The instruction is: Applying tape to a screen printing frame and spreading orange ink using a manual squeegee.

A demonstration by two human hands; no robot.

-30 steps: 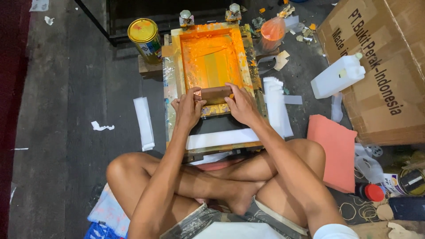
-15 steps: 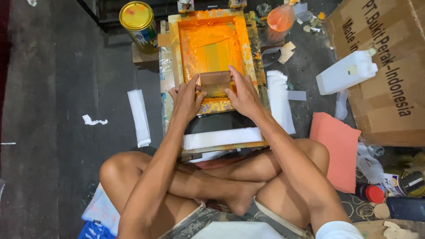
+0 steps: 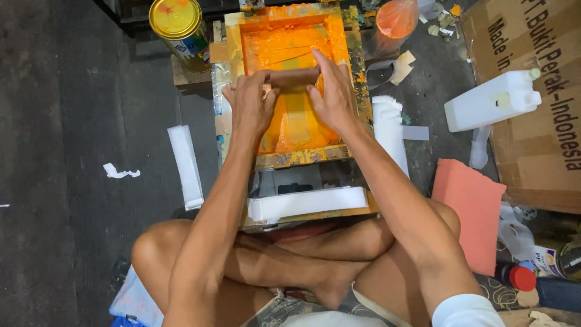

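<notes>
A: Both hands are gripping the wooden scraper (image 3: 295, 77), aren't they?

B: Yes. The left hand (image 3: 251, 103) is clamped on its left end and the right hand (image 3: 331, 91) is closed over its right end, fingers reaching past the top edge. The scraper is lying crosswise inside the printing frame (image 3: 354, 72), on the orange ink (image 3: 284, 45).

A: How is it handling, would you say?

B: Stiff and light, I'd judge, a plain wooden bar. The ink is looking wet and slick, so the ends are the safest grip; the lower edge is sitting in the paint.

A: And the frame itself?

B: It is looking rigid, with smeared, paint-crusted borders. It is resting on a low bench (image 3: 315, 213) in front of the crossed legs.

A: Is there room to move?

B: Inside the frame, only along its length; the side walls are standing close to both ends of the scraper. Outside, a paint tin (image 3: 181, 30) is standing just beside the left far corner, and a stack of white strips (image 3: 390, 130) is lying just beside the right edge. A white jug (image 3: 493, 100) is lying well apart on the right. The floor (image 3: 72, 121) to the left is holding only a white strip (image 3: 185, 165) and a scrap.
</notes>
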